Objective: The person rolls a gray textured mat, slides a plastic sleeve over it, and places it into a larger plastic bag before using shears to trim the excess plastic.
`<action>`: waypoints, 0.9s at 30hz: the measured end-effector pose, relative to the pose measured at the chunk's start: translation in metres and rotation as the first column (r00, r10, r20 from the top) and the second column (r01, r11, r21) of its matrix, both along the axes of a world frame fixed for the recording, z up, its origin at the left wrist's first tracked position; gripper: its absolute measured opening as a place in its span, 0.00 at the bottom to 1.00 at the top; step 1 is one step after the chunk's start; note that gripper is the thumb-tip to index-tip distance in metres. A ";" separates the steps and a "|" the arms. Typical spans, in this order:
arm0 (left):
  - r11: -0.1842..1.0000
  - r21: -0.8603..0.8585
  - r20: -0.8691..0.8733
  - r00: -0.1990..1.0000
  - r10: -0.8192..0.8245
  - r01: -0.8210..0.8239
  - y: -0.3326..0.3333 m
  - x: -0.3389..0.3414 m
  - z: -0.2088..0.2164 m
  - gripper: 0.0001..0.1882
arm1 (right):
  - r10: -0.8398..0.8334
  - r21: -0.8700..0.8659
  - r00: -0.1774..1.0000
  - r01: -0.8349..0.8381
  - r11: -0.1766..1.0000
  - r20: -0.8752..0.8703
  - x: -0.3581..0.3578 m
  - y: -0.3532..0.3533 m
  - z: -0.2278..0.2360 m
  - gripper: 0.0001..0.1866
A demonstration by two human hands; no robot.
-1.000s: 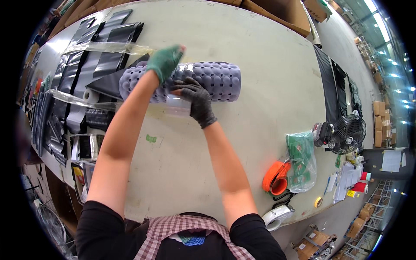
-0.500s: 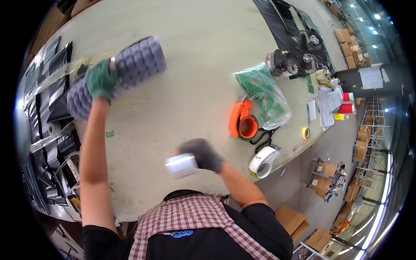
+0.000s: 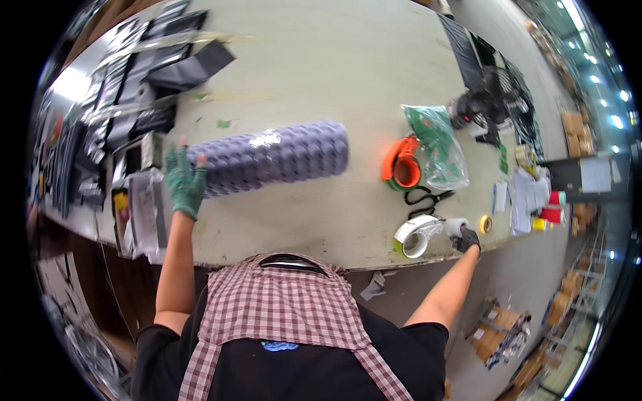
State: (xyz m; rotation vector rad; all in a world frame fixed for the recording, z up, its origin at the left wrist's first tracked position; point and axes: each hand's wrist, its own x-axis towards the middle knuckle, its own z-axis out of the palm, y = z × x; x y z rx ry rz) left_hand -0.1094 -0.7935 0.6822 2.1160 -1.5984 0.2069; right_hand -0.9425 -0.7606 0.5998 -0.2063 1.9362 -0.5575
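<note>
A purple-grey bumpy foam roller (image 3: 281, 155) lies across the table, with shiny clear tape around its middle. At its left end is my left hand (image 3: 185, 182) in a green glove, fingers spread. The thumb meets the roller's end, but the hand is not wrapped round it. Over by the table's front right edge, my right hand (image 3: 466, 239) in a dark grey glove is closed on a whitish roll of tape (image 3: 456, 226). A white tape dispenser (image 3: 414, 236) stands just left of that roll, and a small yellow tape roll (image 3: 485, 224) lies to its right.
An orange tape dispenser (image 3: 403, 164), black scissors (image 3: 428, 198) and a clear bag of green cards (image 3: 435, 144) lie right of the roller. Black plastic bags (image 3: 144, 73) and a bin (image 3: 146, 210) occupy the left side. A black fan-like device (image 3: 491, 103) stands far right.
My left hand has loosened from around the foam roller, which now lies nearer and turned more level. My right hand has carried the whitish tape roll right, to the table edge. The view has shifted.
</note>
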 end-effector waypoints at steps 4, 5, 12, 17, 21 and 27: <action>0.979 -0.025 -0.364 0.910 -0.199 0.205 0.022 -0.013 -0.033 0.26 | 0.440 0.366 0.244 -0.293 0.883 -0.864 -0.038 0.025 0.006 0.31; 0.988 -0.029 -0.272 0.950 -0.156 0.153 0.050 -0.015 -0.016 0.25 | 0.275 0.058 0.333 -0.539 0.840 -0.902 0.029 -0.011 0.006 0.27; 0.980 -0.199 -0.662 0.739 -0.125 -0.013 0.093 -0.016 -0.015 0.27 | 0.866 -0.877 0.493 0.372 -0.303 -0.090 0.494 0.044 0.279 0.30; 0.976 -0.138 -0.827 0.561 -0.020 -0.169 0.147 0.007 -0.054 0.26 | 0.998 -0.852 -0.061 0.521 0.049 0.020 0.581 0.089 0.333 0.26; 0.986 -0.064 -0.760 0.648 0.051 -0.152 0.187 -0.017 -0.050 0.24 | 0.968 -0.847 -0.237 0.497 0.191 0.079 0.598 0.102 0.335 0.26; 0.992 -0.017 -0.614 0.784 0.090 -0.127 0.283 -0.066 -0.054 0.22 | 0.807 -0.829 -0.567 0.365 0.423 0.163 0.624 0.124 0.321 0.25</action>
